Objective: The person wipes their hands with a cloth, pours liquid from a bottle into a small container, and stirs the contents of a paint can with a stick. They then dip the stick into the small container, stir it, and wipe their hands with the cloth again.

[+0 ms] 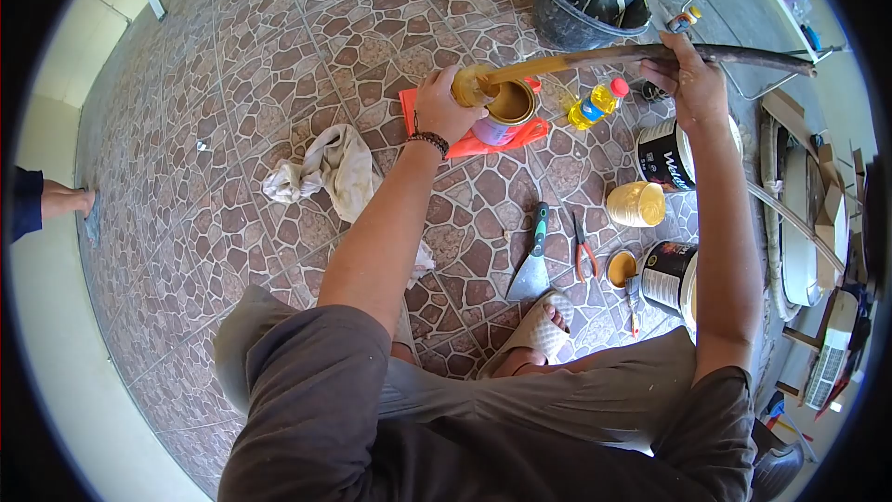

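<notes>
My left hand (446, 107) is wrapped around a paint-smeared plastic cup (467, 85), tilted sideways over an open paint can (499, 136). Mustard-coloured paint shows inside the can, which stands on a red plastic bag (412, 112). In my right hand (695, 84) is a long wooden stick (609, 55), gripped near its dark end. Its other end is coated in yellow paint and reaches to the mouth of the cup.
Nearby are a yellow bottle (595, 105), a black bucket (587, 0), white rags (339, 167), a scraper (534, 256), pliers (583, 246), a paint-coated jar (636, 204), black-labelled tubs (662, 156) and a brush (634, 297). Another person's leg (65, 197) shows at far left.
</notes>
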`<state>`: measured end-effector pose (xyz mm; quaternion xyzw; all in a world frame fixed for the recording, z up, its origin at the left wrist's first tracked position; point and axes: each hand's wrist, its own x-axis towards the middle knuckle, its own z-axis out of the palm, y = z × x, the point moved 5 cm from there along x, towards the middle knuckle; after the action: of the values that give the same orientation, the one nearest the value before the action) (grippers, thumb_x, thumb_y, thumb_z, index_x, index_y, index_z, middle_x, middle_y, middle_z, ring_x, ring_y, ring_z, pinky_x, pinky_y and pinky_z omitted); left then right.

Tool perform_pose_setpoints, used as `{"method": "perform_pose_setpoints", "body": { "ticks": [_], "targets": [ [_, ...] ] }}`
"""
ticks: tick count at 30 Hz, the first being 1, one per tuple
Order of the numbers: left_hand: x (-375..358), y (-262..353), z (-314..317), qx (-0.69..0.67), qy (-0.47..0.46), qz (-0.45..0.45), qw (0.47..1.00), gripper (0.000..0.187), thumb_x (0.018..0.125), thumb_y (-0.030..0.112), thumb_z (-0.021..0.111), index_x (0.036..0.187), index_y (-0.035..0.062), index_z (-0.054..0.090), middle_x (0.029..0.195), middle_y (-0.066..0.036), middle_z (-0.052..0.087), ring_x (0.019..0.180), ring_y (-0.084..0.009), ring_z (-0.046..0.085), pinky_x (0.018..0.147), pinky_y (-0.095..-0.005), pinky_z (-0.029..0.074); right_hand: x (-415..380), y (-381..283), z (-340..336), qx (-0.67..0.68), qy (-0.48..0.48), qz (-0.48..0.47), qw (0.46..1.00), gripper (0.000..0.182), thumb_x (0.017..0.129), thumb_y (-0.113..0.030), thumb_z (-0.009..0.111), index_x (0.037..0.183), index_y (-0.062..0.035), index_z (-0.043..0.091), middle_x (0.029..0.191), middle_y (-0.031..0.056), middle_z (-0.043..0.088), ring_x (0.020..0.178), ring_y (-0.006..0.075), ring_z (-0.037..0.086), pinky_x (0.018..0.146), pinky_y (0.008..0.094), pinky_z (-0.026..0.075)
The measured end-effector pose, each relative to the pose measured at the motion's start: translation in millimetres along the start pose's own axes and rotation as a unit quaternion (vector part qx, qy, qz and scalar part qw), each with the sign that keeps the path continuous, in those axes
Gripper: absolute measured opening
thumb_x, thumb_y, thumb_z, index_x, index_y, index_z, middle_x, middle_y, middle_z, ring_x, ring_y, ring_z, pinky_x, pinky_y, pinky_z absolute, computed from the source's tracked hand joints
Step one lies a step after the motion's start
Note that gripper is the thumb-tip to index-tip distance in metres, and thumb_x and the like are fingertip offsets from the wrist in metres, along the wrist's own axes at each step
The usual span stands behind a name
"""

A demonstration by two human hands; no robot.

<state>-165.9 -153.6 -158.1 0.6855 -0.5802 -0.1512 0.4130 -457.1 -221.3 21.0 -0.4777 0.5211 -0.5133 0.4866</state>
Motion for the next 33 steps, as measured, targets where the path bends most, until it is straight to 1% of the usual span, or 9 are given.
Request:
{"method": "perform_pose_setpoints", "body": {
  "ticks": [7,14,16,19,26,28,29,31,33],
  "targets": [
    [-1.4,-0.5,-2.0,-0.003,-0.007,-0.01,1.0,0.074,0.055,0.02,0.088,0.12,0.0069,0.056,0.113,-0.013,0.06,0.108,-0.0291,0.057,0.095,-0.0375,0.046,-14.2,-15.4,26.0,-0.037,-0.027,-0.066,0.997,0.026,0.084,-0.014,0.066,0.092,0.0103,0.062,0.082,0.0165,0.067,0.066,0.0224,0.068,0.062,0.03,0.06],
    [-1.4,-3.2,-1.0,-0.014,-0.012,-0.01,1.0,0.074,0.056,0.02,0.088,0.121,0.0062,0.055,0.114,-0.013,0.061,0.108,-0.029,0.057,0.095,-0.0365,0.046,-20.2,-24.3,36.5,-0.051,-0.033,-0.085,0.995,0.027,0.085,-0.015,0.065,0.094,0.0106,0.063,0.083,0.0161,0.067,0.065,0.0215,0.068,0.062,0.0293,0.06],
    [-1.5,-3.2,-1.4,-0.008,-0.007,-0.006,1.0,0.075,0.056,0.019,0.088,0.121,0.0056,0.054,0.115,-0.014,0.06,0.108,-0.0291,0.058,0.095,-0.0363,0.046,-18.4,-21.6,38.1,-0.084,-0.046,-0.091,0.991,0.032,0.087,-0.021,0.065,0.1,0.0076,0.062,0.086,0.0171,0.068,0.068,0.0215,0.069,0.065,0.0286,0.059],
    [-2.6,-2.9,-1.9,-0.022,-0.021,-0.023,0.999,0.075,0.056,0.02,0.088,0.121,0.0056,0.054,0.115,-0.014,0.06,0.109,-0.0292,0.057,0.095,-0.0364,0.046,-19.8,-21.7,42.3,-0.091,-0.054,-0.093,0.99,0.032,0.088,-0.021,0.064,0.101,0.0081,0.062,0.086,0.0171,0.068,0.069,0.0213,0.069,0.066,0.0291,0.059],
    [-3.0,-3.7,-2.2,-0.023,-0.013,-0.012,1.0,0.075,0.056,0.018,0.087,0.122,0.0054,0.053,0.115,-0.014,0.061,0.109,-0.0286,0.058,0.095,-0.0364,0.046,-19.7,-23.3,47.8,-0.088,-0.057,-0.098,0.99,0.032,0.089,-0.021,0.062,0.101,0.0082,0.063,0.087,0.0173,0.068,0.07,0.0214,0.069,0.067,0.0291,0.059],
    [-2.9,-6.0,-0.6,-0.041,-0.013,-0.013,0.999,0.073,0.057,0.018,0.087,0.121,0.0047,0.053,0.114,-0.014,0.061,0.108,-0.0286,0.058,0.095,-0.036,0.046,-22.3,-26.8,52.0,-0.075,-0.049,-0.109,0.99,0.026,0.085,-0.013,0.065,0.093,0.0113,0.064,0.081,0.0159,0.068,0.063,0.0204,0.068,0.058,0.0282,0.06],
    [-2.9,-6.7,-0.1,-0.04,-0.011,-0.011,0.999,0.073,0.057,0.018,0.087,0.121,0.0047,0.053,0.114,-0.014,0.061,0.108,-0.0286,0.058,0.095,-0.036,0.046,-21.6,-26.9,52.9,-0.074,-0.049,-0.111,0.99,0.026,0.085,-0.013,0.065,0.093,0.0113,0.064,0.081,0.0159,0.068,0.063,0.0204,0.068,0.058,0.0282,0.06],
    [-3.6,-7.5,-0.8,-0.046,-0.001,-0.014,0.999,0.072,0.057,0.017,0.087,0.119,0.0041,0.054,0.113,-0.014,0.061,0.107,-0.0287,0.059,0.094,-0.0356,0.046,-19.8,-23.2,57.1,-0.102,-0.071,-0.098,0.987,0.029,0.088,-0.019,0.063,0.099,0.0083,0.063,0.086,0.0159,0.067,0.068,0.0205,0.068,0.064,0.0289,0.06],
    [-4.0,-8.3,-1.2,-0.042,-0.002,-0.015,0.999,0.072,0.057,0.017,0.087,0.119,0.0039,0.054,0.114,-0.014,0.061,0.107,-0.0286,0.059,0.094,-0.0354,0.047,-21.0,-24.7,61.0,-0.107,-0.075,-0.104,0.986,0.028,0.088,-0.018,0.064,0.097,0.0086,0.064,0.086,0.0151,0.067,0.067,0.0198,0.068,0.063,0.0286,0.06]
  ]
}}
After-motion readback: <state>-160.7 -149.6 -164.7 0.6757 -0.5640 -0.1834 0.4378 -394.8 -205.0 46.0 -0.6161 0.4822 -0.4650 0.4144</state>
